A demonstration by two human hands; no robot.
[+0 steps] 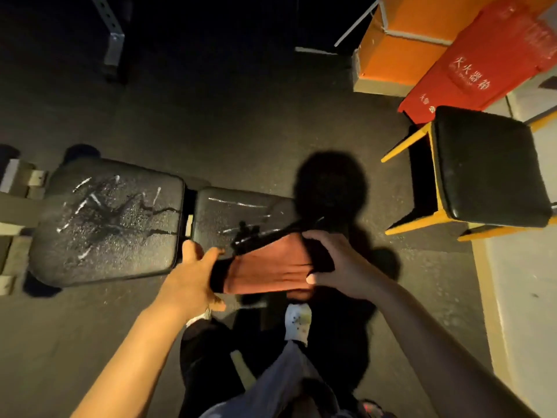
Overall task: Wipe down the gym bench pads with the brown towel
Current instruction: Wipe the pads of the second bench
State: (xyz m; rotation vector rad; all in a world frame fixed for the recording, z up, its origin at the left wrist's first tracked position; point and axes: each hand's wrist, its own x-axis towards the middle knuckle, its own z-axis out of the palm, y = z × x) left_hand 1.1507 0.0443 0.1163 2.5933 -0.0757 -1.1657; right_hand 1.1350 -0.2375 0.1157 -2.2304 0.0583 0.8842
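Nearest me, I hold the brown towel (271, 267) stretched between both hands, above the near edge of the bench. My left hand (193, 276) pinches its left end, thumb and fingers closed on the cloth; my right hand (328, 267) grips the right end with curled fingers, thumb on top. The cloth is soft, rust-brown with a dark border, pulled into taut folds, its long axis running left to right, parallel with the bench.

Just beyond the towel lies the smaller pad (241, 215), partly in my shadow; I judge my right hand is nearer to it. To its left, across a narrow gap, sits the larger pad (111, 221), closer to my left hand. Both are black padded vinyl slabs with rounded corners, pebbled, streaked with whitish marks and wet-looking splatter. Lowering the towel forward should meet the small pad first.

Farther right stands a stool (494, 167) with a black cushion and yellow frame.
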